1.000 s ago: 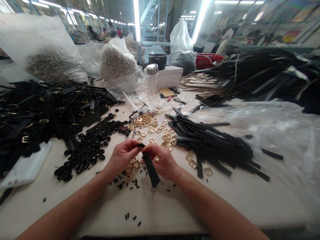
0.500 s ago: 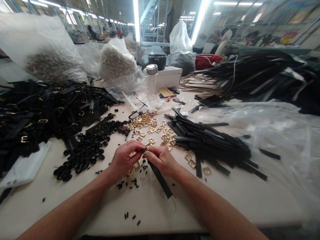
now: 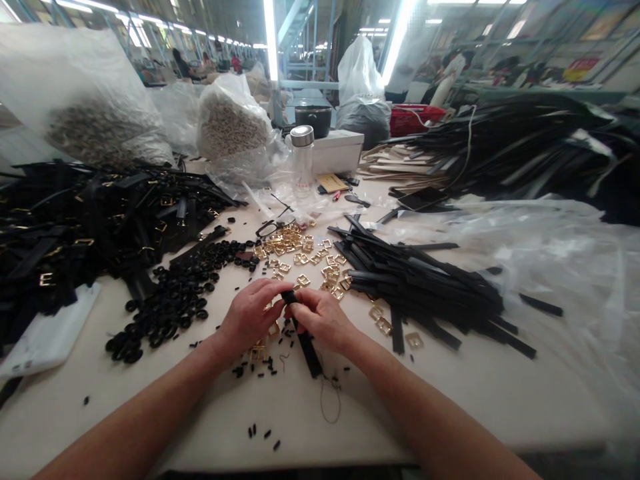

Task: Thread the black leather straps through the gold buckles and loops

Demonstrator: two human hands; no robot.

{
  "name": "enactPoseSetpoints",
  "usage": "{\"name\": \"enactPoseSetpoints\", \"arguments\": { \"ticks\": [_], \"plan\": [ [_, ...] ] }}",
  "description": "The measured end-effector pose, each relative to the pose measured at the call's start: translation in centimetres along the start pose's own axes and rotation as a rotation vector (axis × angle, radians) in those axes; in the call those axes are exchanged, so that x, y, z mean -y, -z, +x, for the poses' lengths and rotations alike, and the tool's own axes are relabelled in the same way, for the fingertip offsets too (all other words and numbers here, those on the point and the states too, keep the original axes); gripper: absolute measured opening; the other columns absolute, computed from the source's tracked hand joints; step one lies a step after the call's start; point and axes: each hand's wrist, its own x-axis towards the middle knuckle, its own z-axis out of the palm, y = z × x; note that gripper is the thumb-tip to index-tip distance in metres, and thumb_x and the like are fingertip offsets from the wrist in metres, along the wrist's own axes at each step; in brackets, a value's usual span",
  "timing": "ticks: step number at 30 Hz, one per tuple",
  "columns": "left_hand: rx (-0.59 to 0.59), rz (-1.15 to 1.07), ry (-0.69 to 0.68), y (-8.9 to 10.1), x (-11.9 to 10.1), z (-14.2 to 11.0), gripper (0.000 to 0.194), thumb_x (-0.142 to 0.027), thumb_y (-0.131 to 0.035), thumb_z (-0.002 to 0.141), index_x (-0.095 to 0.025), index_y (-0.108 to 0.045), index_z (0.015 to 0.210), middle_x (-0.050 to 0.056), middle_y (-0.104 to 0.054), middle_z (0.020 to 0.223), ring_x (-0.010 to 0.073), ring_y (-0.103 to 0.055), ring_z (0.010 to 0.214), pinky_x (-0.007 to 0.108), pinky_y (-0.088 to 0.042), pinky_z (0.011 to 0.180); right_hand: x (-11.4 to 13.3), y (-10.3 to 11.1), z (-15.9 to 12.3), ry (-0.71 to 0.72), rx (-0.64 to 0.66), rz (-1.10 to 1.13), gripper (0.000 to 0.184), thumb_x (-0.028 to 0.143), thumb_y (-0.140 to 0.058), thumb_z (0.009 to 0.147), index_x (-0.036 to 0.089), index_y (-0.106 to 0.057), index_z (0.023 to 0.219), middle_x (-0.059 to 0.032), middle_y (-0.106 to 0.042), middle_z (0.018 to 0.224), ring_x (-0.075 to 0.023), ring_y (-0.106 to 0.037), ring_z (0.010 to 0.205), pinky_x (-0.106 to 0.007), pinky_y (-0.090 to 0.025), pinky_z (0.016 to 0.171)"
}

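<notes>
Both hands meet over the middle of the table around one black strap [image 3: 308, 353]. My left hand [image 3: 253, 312] pinches its upper end between thumb and fingers. Just below, my right hand [image 3: 323, 317] grips the same strap. Its lower part slants down toward me, with loose thread [image 3: 330, 408] trailing at the bottom end. Gold buckles [image 3: 287, 241] are heaped beyond my hands, and a few lie under my left hand. Small black pieces [image 3: 256, 365] are scattered below the hands. Whether a buckle sits on the strap is hidden by my fingers.
Black rings [image 3: 165, 303] are piled at the left, by a heap of buckled straps [image 3: 120, 220]. More black strips [image 3: 425, 283] lie at the right beside clear plastic sheeting [image 3: 540, 253]. A glass bottle [image 3: 302, 160] and full plastic bags [image 3: 235, 117] stand behind.
The strap has turned in my hands: more of its upper end shows between them, and its lower end has swung left. The trailing thread has shifted. Both hands remain nearly in place.
</notes>
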Motion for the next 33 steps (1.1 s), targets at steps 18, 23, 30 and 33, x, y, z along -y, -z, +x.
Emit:
{"name": "enactPoseSetpoints", "arguments": {
  "ticks": [18, 23, 30, 33],
  "plan": [
    [0.216, -0.706, 0.516, 0.33, -0.16, -0.08, 0.035, -0.025, -0.062, 0.084, -0.017, -0.064, 0.118, 0.007, -0.074, 0.102, 0.0200, -0.070, 0.090, 0.033, -0.056, 0.083, -0.20, 0.27, 0.01, 0.077, 0.025, 0.272, 0.015, 0.020, -0.048, 0.082, 0.016, -0.060, 0.074, 0.0001, -0.062, 0.072, -0.0114, -0.062, 0.059, -0.022, -0.051, 0.056],
    [0.193, -0.423, 0.442, 0.38, -0.40, 0.14, 0.025, -0.023, -0.060, 0.084, -0.018, -0.070, 0.106, 0.003, -0.075, 0.089, 0.0162, -0.069, 0.077, 0.028, -0.055, 0.075, -0.12, 0.30, 0.00, 0.058, 0.022, 0.206, 0.017, 0.020, -0.047, 0.082, 0.015, -0.059, 0.071, -0.0003, -0.062, 0.067, -0.0109, -0.063, 0.054, -0.020, -0.047, 0.051],
    [0.197, -0.271, 0.297, 0.25, -0.27, -0.11, 0.027, -0.015, -0.056, 0.082, -0.019, -0.069, 0.106, 0.003, -0.075, 0.093, 0.0159, -0.069, 0.081, 0.026, -0.054, 0.073, -0.30, 0.14, 0.15, 0.040, 0.013, 0.157, 0.022, 0.026, -0.049, 0.086, 0.016, -0.059, 0.070, 0.0006, -0.062, 0.065, -0.0093, -0.061, 0.053, -0.019, -0.046, 0.051],
    [0.242, -0.283, 0.259, 0.54, -0.62, -0.16, 0.030, -0.016, -0.058, 0.081, -0.019, -0.067, 0.110, 0.004, -0.075, 0.090, 0.0146, -0.067, 0.072, 0.024, -0.053, 0.065, -0.31, 0.15, 0.21, 0.044, -0.005, 0.163, 0.026, 0.032, -0.052, 0.088, 0.016, -0.059, 0.069, 0.0021, -0.058, 0.059, -0.0089, -0.057, 0.049, -0.018, -0.044, 0.048]
  ]
}}
